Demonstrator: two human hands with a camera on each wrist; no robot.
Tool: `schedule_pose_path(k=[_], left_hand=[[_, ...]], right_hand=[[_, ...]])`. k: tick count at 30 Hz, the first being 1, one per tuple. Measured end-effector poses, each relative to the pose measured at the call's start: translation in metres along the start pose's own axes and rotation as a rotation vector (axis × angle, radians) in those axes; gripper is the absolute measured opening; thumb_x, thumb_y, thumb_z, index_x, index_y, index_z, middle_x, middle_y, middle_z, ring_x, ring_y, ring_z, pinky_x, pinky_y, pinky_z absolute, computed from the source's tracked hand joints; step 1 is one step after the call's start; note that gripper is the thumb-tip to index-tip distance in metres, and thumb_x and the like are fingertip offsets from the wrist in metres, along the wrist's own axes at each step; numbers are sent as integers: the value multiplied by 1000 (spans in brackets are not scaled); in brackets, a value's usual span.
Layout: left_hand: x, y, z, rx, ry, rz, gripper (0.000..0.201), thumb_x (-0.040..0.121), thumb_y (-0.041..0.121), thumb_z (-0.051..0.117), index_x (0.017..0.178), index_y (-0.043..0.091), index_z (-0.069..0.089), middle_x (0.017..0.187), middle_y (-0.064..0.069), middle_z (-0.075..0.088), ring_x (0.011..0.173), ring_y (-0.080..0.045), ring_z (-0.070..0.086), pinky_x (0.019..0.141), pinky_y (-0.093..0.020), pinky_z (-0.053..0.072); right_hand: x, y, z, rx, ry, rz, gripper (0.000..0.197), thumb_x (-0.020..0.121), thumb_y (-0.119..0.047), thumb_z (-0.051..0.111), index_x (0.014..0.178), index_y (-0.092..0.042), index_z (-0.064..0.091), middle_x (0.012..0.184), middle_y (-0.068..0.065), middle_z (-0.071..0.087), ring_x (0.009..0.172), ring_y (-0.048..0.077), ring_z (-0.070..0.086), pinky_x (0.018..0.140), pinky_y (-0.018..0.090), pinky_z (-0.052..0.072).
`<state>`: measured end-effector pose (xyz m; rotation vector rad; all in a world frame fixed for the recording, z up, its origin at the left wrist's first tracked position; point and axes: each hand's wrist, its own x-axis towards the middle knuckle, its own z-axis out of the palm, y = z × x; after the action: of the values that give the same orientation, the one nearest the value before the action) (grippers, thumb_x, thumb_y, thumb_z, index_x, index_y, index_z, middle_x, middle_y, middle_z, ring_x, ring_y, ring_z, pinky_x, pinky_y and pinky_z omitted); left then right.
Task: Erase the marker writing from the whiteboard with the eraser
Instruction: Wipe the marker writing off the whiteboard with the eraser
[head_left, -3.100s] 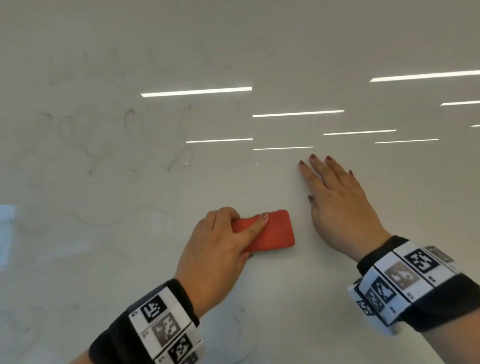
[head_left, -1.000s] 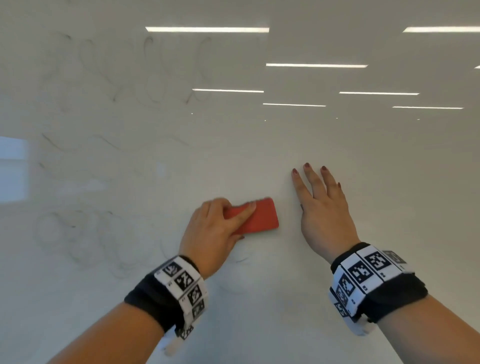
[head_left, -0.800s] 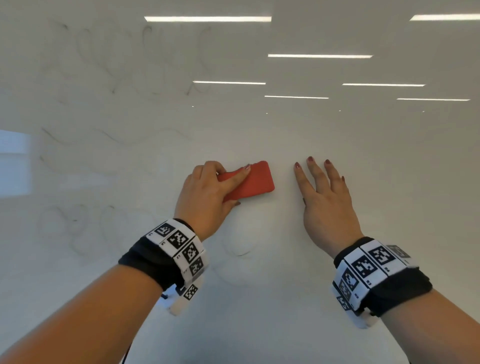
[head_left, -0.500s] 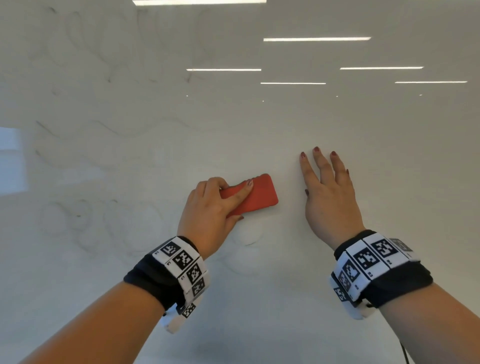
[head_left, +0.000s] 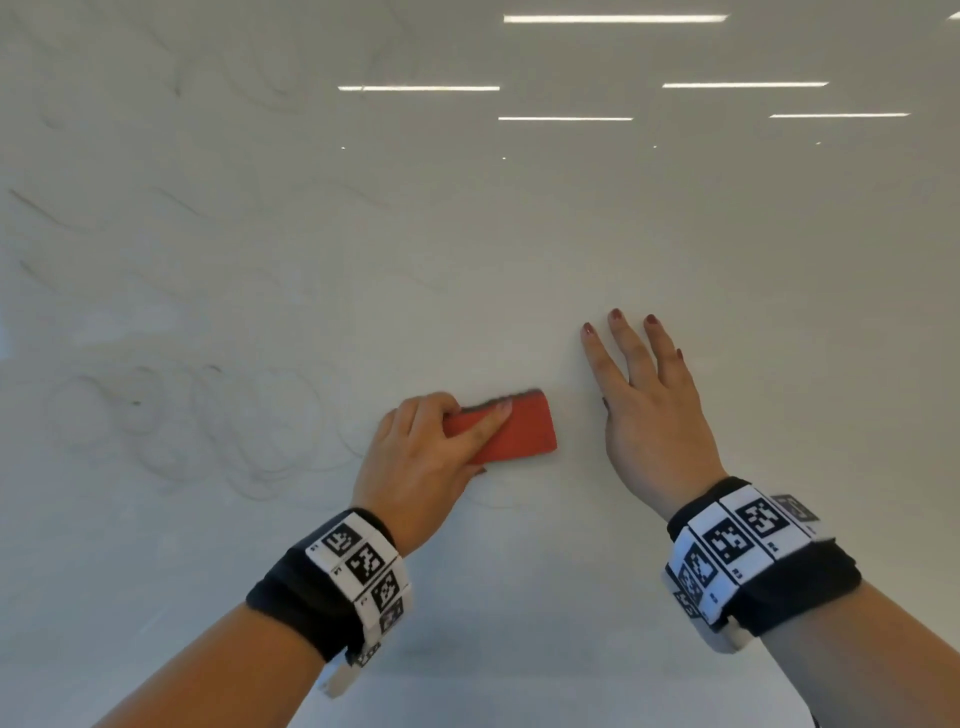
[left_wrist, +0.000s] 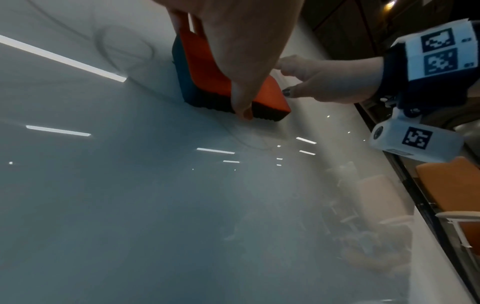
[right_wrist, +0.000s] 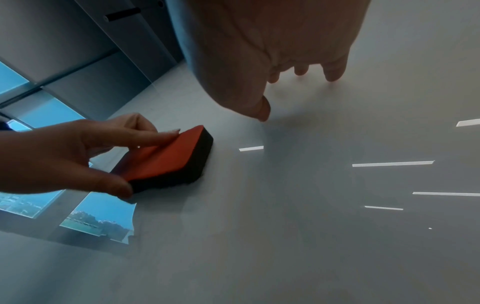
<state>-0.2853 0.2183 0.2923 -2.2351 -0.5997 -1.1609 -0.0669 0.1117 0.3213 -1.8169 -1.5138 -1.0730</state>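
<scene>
The glossy white whiteboard (head_left: 727, 249) is the bearing surface. A red eraser (head_left: 519, 431) with a dark felt underside lies flat against it. Just right of the eraser, a right hand (head_left: 649, 415) rests on the board with fingers spread. Left of the eraser and above it, faint grey marker smears (head_left: 234, 426) loop across the surface.

Eraser (head_left: 511, 434) slid lower; loop marks apparently fainter.

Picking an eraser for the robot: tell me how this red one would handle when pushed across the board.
The eraser looks light: the left hand holds it with fingertips. Its flat dark pad probably slides without tipping. The whiteboard is glossy, so it may skid easily.
</scene>
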Motion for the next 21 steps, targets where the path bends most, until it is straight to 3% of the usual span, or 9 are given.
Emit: schedule_pose_path(k=[5, 13, 17, 21], left_hand=[[24, -10, -12, -25, 52, -116, 67, 75, 41, 71, 137, 33, 45, 107, -12, 50, 91, -28, 47, 77, -40, 46], [-28, 19, 21, -46, -109, 76, 75, 63, 36, 82, 130, 38, 48, 100, -5, 54, 84, -25, 51, 73, -38, 47], [-56, 20, 33, -33, -169, 154, 70, 68, 32, 80, 130, 38, 49, 102, -3, 53, 86, -22, 51, 75, -36, 49], [-36, 3, 15, -19, -91, 52, 77, 63, 33, 83, 131, 39, 47, 102, -7, 55, 84, -27, 53, 74, -38, 48]], right_hand=[[0, -3, 2, 7, 14, 23, 83, 76, 10, 50, 150, -18, 24, 155, 10, 22, 142, 39, 14, 110, 57, 28], [0, -3, 3, 22, -3, 42, 79, 84, 3, 51, 151, -22, 18, 157, 6, 16, 143, 35, 9, 112, 55, 25], [-1, -3, 3, 25, -6, 39, 78, 86, 0, 52, 152, -23, 15, 158, 5, 14, 144, 34, 7, 113, 53, 22], [0, -4, 4, 21, -10, 45, 82, 83, 2, 54, 151, -22, 15, 158, 6, 14, 144, 35, 7, 112, 54, 24]])
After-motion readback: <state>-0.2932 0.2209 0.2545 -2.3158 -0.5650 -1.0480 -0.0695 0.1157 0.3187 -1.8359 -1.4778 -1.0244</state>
